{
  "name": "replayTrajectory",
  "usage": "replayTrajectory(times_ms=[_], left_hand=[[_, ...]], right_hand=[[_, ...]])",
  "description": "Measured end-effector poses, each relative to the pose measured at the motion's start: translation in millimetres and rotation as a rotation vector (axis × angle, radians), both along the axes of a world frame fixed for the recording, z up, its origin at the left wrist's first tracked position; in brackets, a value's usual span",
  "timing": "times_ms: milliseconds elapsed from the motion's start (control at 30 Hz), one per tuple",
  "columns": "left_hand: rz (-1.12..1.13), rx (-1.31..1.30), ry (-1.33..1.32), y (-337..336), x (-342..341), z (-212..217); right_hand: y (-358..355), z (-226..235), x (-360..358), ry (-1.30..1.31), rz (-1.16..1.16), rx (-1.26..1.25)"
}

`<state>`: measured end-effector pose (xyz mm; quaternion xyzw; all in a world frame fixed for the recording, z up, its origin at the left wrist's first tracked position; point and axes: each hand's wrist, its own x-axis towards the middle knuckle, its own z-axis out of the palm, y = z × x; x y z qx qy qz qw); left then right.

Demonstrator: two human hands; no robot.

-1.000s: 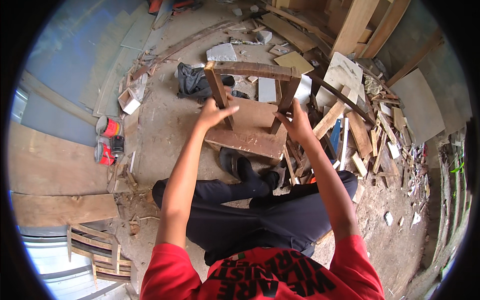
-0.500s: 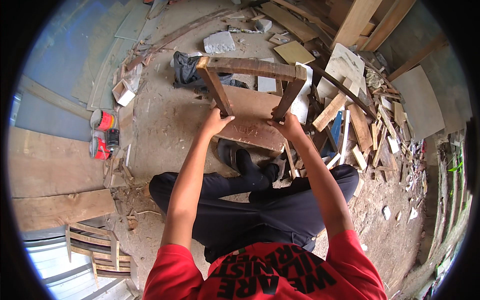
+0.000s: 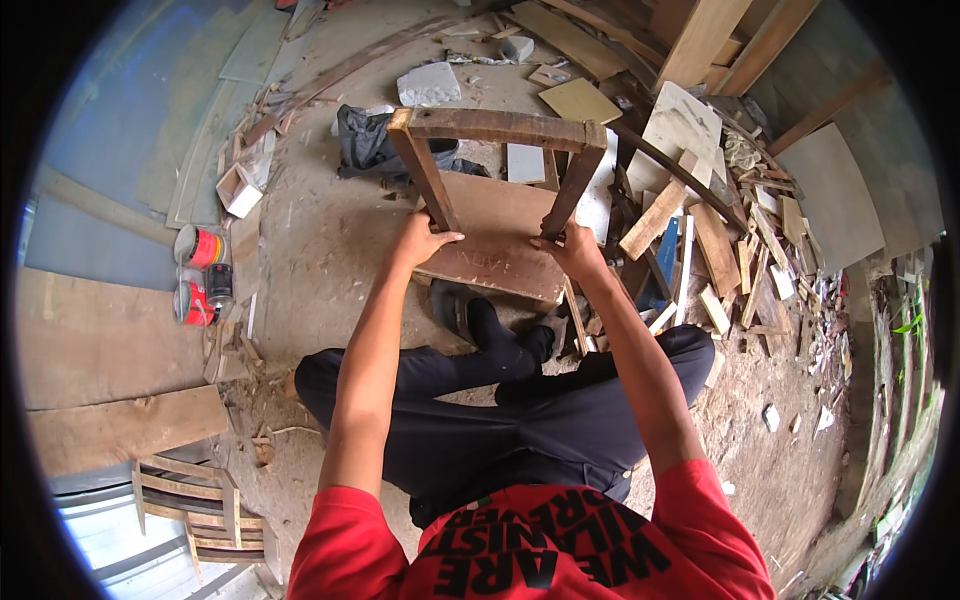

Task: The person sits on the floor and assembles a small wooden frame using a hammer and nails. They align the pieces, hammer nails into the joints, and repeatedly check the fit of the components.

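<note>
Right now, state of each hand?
Left hand: closed on the left leg of the wooden stool frame.
Right hand: closed on the frame's right leg.

To my left, two round tins stand together on the dirt floor: a red tin (image 3: pixel 200 246) with a pale rim, and just below it a red tin with a black label band (image 3: pixel 203 297). Beyond them lies a small open white box (image 3: pixel 238 190).

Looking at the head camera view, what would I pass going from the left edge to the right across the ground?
Red cans → small white box → left hand on the wooden stool frame → right hand → pile of wood scraps → green plants.
</note>
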<state>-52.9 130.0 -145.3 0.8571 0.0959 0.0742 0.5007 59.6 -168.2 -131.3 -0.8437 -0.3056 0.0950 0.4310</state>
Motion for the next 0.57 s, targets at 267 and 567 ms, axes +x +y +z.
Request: replayTrajectory(times_ms=[267, 567], left_hand=[[-0.136, 0.062, 0.059, 0.1, 10.2, 23.8], [-0.428, -0.670, -0.267, 19.9, 40.5, 129.6]], right_hand=[[-4.6, 10.2, 8.9, -0.052, 0.071, 0.080], [13.0, 132.8, 26.5, 0.167, 0.202, 0.585]])
